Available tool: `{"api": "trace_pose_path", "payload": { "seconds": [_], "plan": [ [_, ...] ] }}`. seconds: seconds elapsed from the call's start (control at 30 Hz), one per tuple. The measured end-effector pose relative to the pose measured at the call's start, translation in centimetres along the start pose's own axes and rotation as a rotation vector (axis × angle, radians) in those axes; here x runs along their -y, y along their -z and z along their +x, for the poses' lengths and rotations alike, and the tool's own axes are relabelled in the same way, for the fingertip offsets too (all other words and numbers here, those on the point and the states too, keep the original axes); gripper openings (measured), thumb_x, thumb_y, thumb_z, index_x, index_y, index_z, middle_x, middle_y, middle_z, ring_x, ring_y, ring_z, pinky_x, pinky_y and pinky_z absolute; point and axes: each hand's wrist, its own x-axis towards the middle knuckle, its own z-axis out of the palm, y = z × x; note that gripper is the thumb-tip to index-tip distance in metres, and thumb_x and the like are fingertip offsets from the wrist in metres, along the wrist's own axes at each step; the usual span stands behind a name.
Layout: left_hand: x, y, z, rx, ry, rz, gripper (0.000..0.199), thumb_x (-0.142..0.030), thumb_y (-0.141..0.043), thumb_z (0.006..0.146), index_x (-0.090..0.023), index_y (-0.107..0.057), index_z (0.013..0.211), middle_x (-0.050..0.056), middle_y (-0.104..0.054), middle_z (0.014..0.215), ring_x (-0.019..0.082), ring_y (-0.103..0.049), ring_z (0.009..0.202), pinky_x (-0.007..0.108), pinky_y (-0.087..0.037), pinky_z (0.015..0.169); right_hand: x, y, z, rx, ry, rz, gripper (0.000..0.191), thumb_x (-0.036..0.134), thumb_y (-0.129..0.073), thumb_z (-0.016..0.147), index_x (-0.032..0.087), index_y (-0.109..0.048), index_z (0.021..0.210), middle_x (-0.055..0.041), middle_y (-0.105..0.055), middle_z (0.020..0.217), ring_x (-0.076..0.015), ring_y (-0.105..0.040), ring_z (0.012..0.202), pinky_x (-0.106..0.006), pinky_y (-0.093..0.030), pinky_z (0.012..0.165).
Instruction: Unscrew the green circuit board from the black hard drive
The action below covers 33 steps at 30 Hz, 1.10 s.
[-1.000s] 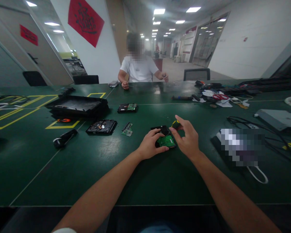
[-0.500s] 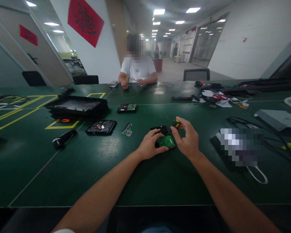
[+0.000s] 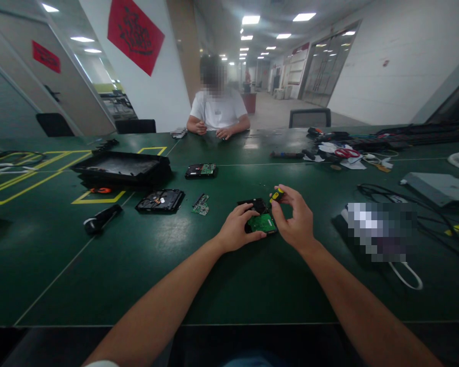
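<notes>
A hard drive lies on the green table with its green circuit board facing up. My left hand grips it across the left side, fingers over the far part and thumb at the near edge. Between the thumb and fingers of my right hand is a screwdriver with a short yellow and black handle, above the drive's right side. Its tip is too small to make out. Left of the drive lies a loose circuit board, and beyond that an opened hard drive.
Another hard drive lies farther back. A black tray and a black tool are to the left. On the right are a blurred-out object, cables and a grey box. A person sits opposite.
The screwdriver handle has turned in my right fingers and shows more yellow. My left hand keeps its place on the hard drive. The person opposite has moved their hands.
</notes>
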Motion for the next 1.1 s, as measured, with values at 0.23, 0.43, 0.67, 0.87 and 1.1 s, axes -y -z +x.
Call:
{"api": "trace_pose_path", "payload": {
  "seconds": [0.23, 0.43, 0.67, 0.87, 1.1],
  "plan": [
    [-0.08, 0.01, 0.02, -0.005, 0.003, 0.000, 0.066, -0.058, -0.083, 0.080, -0.023, -0.066, 0.134, 0.017, -0.051, 0.156, 0.037, -0.046, 0.148, 0.057, -0.039, 0.123, -0.06, -0.16, 0.00, -0.052, 0.013, -0.052, 0.045, 0.026, -0.073, 0.093, 0.028, -0.057, 0.135, -0.0079, -0.068, 0.119, -0.0225, -0.072, 0.090, -0.043, -0.066, 0.079],
    [-0.09, 0.06, 0.01, -0.002, 0.000, -0.010, 0.067, -0.059, -0.083, 0.080, -0.022, -0.067, 0.134, 0.018, -0.051, 0.156, 0.037, -0.045, 0.148, 0.056, -0.039, 0.123, 0.13, -0.20, -0.02, -0.021, -0.013, 0.004, 0.049, 0.024, -0.068, 0.095, 0.028, -0.051, 0.141, -0.0099, -0.068, 0.128, -0.0243, -0.074, 0.099, -0.046, -0.065, 0.088],
    [-0.22, 0.09, 0.00, -0.007, -0.002, 0.001, 0.067, -0.058, -0.082, 0.081, -0.021, -0.066, 0.135, 0.018, -0.052, 0.155, 0.036, -0.046, 0.147, 0.055, -0.039, 0.123, 0.14, 0.03, 0.15, -0.037, 0.046, -0.063, 0.043, 0.027, -0.073, 0.093, 0.027, -0.058, 0.134, -0.0086, -0.067, 0.121, -0.0231, -0.072, 0.095, -0.041, -0.064, 0.080],
    [-0.38, 0.30, -0.03, 0.007, 0.017, -0.006, 0.068, -0.059, -0.082, 0.081, -0.023, -0.066, 0.135, 0.017, -0.050, 0.157, 0.036, -0.045, 0.148, 0.055, -0.038, 0.123, 0.41, 0.14, 0.11, -0.009, 0.009, -0.055, 0.041, 0.027, -0.066, 0.097, 0.027, -0.056, 0.137, -0.0098, -0.068, 0.126, -0.0230, -0.071, 0.094, -0.043, -0.064, 0.083],
    [-0.34, 0.23, 0.02, 0.006, 0.030, -0.008, 0.069, -0.057, -0.084, 0.079, -0.024, -0.066, 0.136, 0.016, -0.051, 0.157, 0.036, -0.045, 0.148, 0.056, -0.038, 0.124, 0.54, 0.43, 0.27, -0.015, 0.011, -0.098, 0.039, 0.030, -0.069, 0.096, 0.028, -0.057, 0.134, -0.0075, -0.070, 0.116, -0.0194, -0.067, 0.078, -0.041, -0.062, 0.075]
  ]
}}
